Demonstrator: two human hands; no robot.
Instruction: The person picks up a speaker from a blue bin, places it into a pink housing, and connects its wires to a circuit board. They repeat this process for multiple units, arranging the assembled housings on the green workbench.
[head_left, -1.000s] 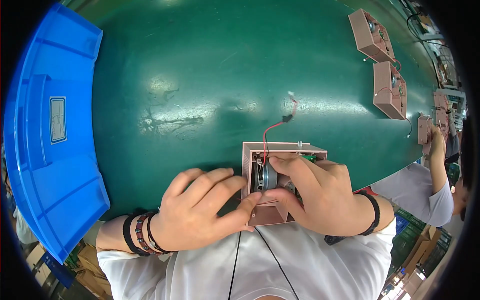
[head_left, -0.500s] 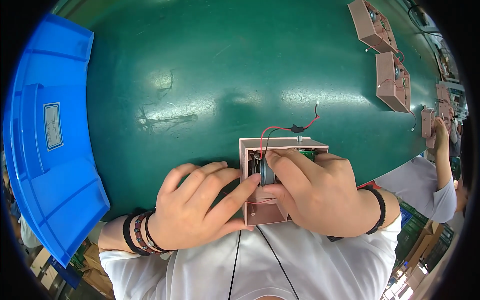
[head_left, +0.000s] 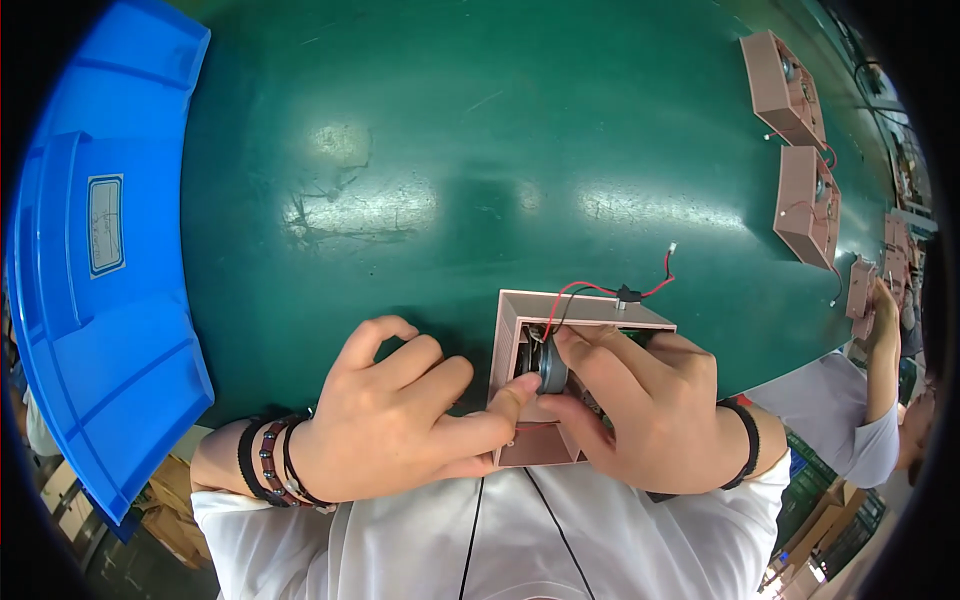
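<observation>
A pink open box [head_left: 512, 310] sits on the table close to my body. Inside it is a round grey speaker [head_left: 552, 370] with a dark magnet. My right hand [head_left: 640, 410] reaches in from the right, its thumb and fingers closed about the speaker. My left hand [head_left: 400, 410] is at the box's left wall: the index finger goes over the edge to touch the speaker, the thumb rests by the lower corner, and the other fingers are curled. A red and black wire [head_left: 655, 288] with a white plug trails over the far wall. My right hand partly covers the green board.
A blue plastic bin [head_left: 150, 250] with a paper label stands at the left of the green table [head_left: 400, 120]. Two more pink boxes [head_left: 780, 85] with speakers and wires stand at the far right. Beyond, a co-worker's hand [head_left: 883, 300] handles another pink box [head_left: 860, 285].
My left middle, ring and little fingers have drawn back from the box's wall and curled up. The index finger remains at the speaker. The view has shifted slightly.
</observation>
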